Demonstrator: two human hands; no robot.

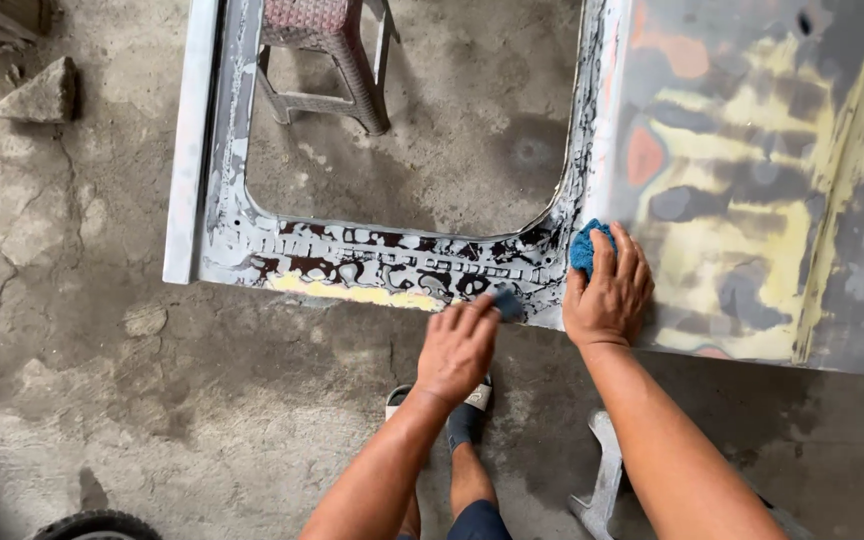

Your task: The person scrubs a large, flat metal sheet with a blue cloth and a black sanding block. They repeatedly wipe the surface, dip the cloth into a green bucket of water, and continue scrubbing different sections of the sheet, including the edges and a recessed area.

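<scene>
We look straight down at a car door panel (752,190) lying flat over a rough concrete floor (102,380), its window opening showing the floor beneath. The panel's skin, on the right, is sanded into patches of grey, yellow and orange. The window frame (392,262), running across the middle, is wet and streaked black and white.

Our left hand (459,348) rests at the lower edge of the frame, fingers curled down and pressing a small dark blue-grey sanding piece (508,302) against the metal — only its corner shows past the fingertips. Our right hand (608,290) lies just beside it, at the corner where frame meets door skin. Its fingers are stretched out flat, pinning a bright blue cloth (586,247) to the panel; the cloth bunches out beyond the index finger.

Both forearms reach up from the bottom of the view. Between them, on the floor, we see one foot in a sandal (467,405), with a dark sock. A woven plastic stool (327,60) stands on the concrete, seen through the window opening near the top. A chunk of stone (40,95) sits at top left, and the edge of a tyre (97,525) shows at bottom left.
</scene>
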